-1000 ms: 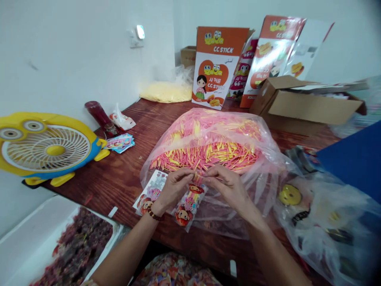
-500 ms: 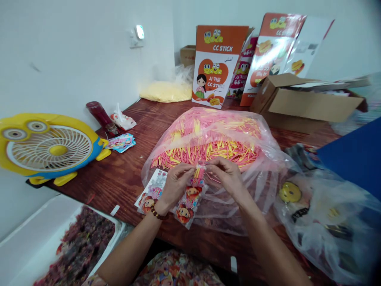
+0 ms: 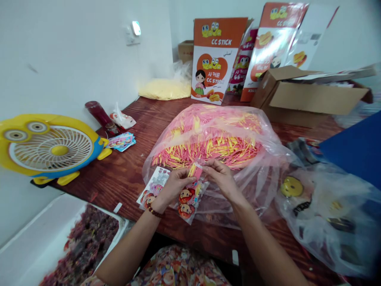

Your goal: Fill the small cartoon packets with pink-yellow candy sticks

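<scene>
On the wooden table, the big clear plastic bag held loose pink-and-yellow sticks; the white tub, lower left, held dark reddish clumps. Left hand pinched the small stick-filled packet by the bag's near side, right hand nipping its top edge, fingertips close.

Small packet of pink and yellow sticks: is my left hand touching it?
Touching. The head view shows your left hand pinching the lower left side of the small packet between thumb and fingers.
</scene>
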`<state>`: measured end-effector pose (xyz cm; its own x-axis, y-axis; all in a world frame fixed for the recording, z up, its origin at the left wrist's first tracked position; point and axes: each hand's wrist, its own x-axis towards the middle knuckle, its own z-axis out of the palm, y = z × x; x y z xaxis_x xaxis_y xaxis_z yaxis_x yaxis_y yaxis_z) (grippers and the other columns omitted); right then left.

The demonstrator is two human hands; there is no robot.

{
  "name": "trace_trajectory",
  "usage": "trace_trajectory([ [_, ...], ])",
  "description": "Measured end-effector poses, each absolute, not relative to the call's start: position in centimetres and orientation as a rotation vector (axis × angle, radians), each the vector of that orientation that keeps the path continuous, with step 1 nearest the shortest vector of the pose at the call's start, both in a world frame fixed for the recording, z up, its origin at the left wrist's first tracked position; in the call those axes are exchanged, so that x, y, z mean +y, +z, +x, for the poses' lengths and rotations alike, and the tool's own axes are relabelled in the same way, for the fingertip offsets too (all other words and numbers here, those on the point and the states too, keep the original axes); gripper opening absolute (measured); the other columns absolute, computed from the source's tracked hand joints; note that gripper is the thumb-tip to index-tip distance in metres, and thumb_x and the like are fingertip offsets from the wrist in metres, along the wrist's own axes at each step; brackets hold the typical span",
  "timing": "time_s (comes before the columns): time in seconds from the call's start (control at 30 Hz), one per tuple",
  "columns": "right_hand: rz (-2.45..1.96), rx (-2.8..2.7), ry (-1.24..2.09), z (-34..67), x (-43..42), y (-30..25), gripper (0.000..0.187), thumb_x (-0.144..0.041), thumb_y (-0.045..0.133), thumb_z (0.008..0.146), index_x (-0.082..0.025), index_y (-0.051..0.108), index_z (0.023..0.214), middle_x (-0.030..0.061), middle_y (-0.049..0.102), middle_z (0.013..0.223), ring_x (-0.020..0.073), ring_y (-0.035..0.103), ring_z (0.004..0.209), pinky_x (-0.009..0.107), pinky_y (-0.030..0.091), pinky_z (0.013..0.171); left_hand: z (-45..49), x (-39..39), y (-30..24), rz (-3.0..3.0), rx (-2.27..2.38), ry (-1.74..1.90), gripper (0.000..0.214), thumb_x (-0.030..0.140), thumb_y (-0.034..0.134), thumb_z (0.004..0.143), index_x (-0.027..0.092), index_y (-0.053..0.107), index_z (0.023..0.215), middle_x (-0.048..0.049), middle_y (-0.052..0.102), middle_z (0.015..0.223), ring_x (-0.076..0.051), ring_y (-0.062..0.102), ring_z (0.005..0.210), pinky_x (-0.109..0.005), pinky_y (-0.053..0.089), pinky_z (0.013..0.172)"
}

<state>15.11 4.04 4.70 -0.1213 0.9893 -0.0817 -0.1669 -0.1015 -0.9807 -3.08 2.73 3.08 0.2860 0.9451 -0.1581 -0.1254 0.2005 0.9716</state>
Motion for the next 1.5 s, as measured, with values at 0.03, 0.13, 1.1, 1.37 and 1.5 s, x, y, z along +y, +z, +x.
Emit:
trace_trajectory([
  [0.03, -1.091, -1.140, 1.424, 15.1, 4.0, 4.6, 0.027, -0.044, 0.077, 0.070, -0.021, 0.065, 0.077, -0.0020, 0.063, 0.070, 0.0123, 0.055, 0.060, 0.024, 0.048, 0.056, -3.1, 2.7, 3.0, 1.109, 0.990, 0.939, 0.023, 0.033, 0.077, 0.073, 0.014, 0.073, 0.083, -0.0010, 0.068, 0.076, -0.015, 0.057, 0.070, -0.026, 0.045, 0.068],
  [0.13, -1.105, -1.215, 1.357, 15.1, 4.1, 4.5, 0.024, -0.043, 0.073, 0.075, -0.021, 0.066, 0.076, -0.0019, 0.061, 0.070, 0.0119, 0.053, 0.062, 0.024, 0.045, 0.057, -3.3, 2.7, 2.7, 1.135, 1.015, 0.924, 0.021, 0.034, 0.075, 0.074, 0.014, 0.073, 0.077, -0.0004, 0.067, 0.072, -0.015, 0.056, 0.068, -0.027, 0.045, 0.068],
  [1.1, -1.252, -1.444, 1.313, 14.7, 5.2, 1.3, 0.024, -0.041, 0.067, 0.077, -0.020, 0.061, 0.066, -0.0050, 0.055, 0.051, 0.0108, 0.049, 0.046, 0.023, 0.036, 0.046, -5.1, 2.0, 1.6, 1.191, 1.018, 0.769, 0.030, 0.037, 0.078, 0.070, 0.014, 0.075, 0.089, -0.0035, 0.073, 0.080, -0.018, 0.063, 0.072, -0.029, 0.050, 0.070],
  [1.37, -1.471, -1.732, 1.018, 15.8, 2.3, -3.2, 0.017, -0.034, 0.060, 0.084, -0.021, 0.065, 0.075, -0.0021, 0.061, 0.063, 0.0148, 0.055, 0.061, 0.026, 0.039, 0.059, -5.6, -1.7, -2.9, 1.874, 1.497, 0.721, 0.044, 0.029, 0.066, 0.084, 0.016, 0.061, 0.126, -0.0134, 0.069, 0.115, -0.027, 0.063, 0.102, -0.044, 0.047, 0.095],
  [1.5, -1.639, -1.889, 0.782, 17.2, 2.6, -2.9, 0.015, -0.034, 0.059, 0.088, -0.021, 0.067, 0.089, 0.0019, 0.068, 0.082, 0.0176, 0.060, 0.075, 0.028, 0.041, 0.069, -5.5, -2.4, -3.9, 2.051, 1.513, 0.610, 0.044, 0.028, 0.063, 0.088, 0.018, 0.056, 0.129, -0.0143, 0.066, 0.119, -0.029, 0.061, 0.109, -0.046, 0.048, 0.096],
])
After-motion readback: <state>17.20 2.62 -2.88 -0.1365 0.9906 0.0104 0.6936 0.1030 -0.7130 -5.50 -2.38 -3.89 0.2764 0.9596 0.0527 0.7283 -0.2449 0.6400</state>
